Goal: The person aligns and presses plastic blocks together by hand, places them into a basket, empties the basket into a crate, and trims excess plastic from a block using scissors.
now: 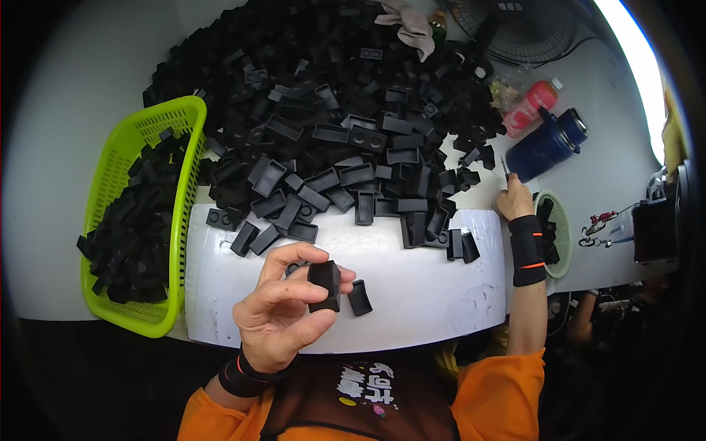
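Note:
Raised over the front of the white board, my left hand (283,305) grips a small black box-shaped part (324,285) between thumb and fingers. Just to its right, another black part (359,298) lies on the board. My right hand (515,200) is at the board's far right corner, beside a blue bottle. Its fingers are closed, and a thin pointed tool (504,165) sticks out of them; its exact kind is too small to tell. Beyond both hands spreads a large heap of similar black parts (323,136), some showing hollow sides, others two round marks.
A green basket (182,220) of black parts stands left of the white board (412,316). A pale green basket (562,235) sits by my right wrist. The blue bottle (540,151), a pink bottle (531,106) and a fan (515,29) occupy the far right. A cloth glove (412,28) lies behind the heap.

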Action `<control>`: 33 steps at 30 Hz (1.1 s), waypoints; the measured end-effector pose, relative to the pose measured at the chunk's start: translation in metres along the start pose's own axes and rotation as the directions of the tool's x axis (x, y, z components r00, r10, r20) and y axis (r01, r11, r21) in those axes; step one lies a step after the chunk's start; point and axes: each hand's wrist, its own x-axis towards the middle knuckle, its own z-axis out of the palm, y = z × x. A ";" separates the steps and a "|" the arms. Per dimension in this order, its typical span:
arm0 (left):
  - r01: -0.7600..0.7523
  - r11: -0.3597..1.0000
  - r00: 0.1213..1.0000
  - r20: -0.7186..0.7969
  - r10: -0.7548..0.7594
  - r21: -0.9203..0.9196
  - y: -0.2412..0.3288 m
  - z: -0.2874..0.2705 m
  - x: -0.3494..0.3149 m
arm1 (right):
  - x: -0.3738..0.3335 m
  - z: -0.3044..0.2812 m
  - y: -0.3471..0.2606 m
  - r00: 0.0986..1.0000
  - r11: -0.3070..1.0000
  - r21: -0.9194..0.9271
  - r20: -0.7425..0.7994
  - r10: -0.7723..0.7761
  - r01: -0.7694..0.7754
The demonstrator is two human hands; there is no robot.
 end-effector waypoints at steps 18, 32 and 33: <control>-0.273 0.768 0.961 0.129 0.244 0.580 -0.007 0.016 0.002 | -0.211 -0.064 -0.123 0.866 0.499 0.736 -0.241 -0.437 0.457; -0.286 0.686 0.957 0.166 0.238 0.669 -0.010 0.021 -0.005 | -0.227 -0.063 -0.150 0.780 0.368 0.755 -0.292 -0.553 0.543; -0.290 0.685 0.956 0.169 0.240 0.668 -0.010 0.021 -0.005 | -0.228 -0.062 -0.150 0.781 0.368 0.756 -0.291 -0.552 0.542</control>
